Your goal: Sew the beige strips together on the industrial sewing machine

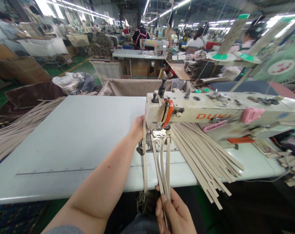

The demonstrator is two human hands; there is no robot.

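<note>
My left hand [138,126] reaches behind the head of the sewing machine [186,110]; its fingers are mostly hidden there. Close to the table's front edge, my right hand [173,211] is closed, thumb on top, around beige strips [164,172]. These narrow bands run up from my fingers to the metal plate under the presser foot [159,133]. Another beige strip [145,162] hangs by the left side of the machine head and over the front edge. Right of the needle area, a fanned bundle of beige strips [203,159] lies under the machine arm.
The white tabletop [64,139] has a printed ruler line. More strips [23,130] drape off its left side. Thread cones [232,35] and a green fan [281,65] stand at the right. A pink clip [252,115] sits on the machine. Other people work farther back.
</note>
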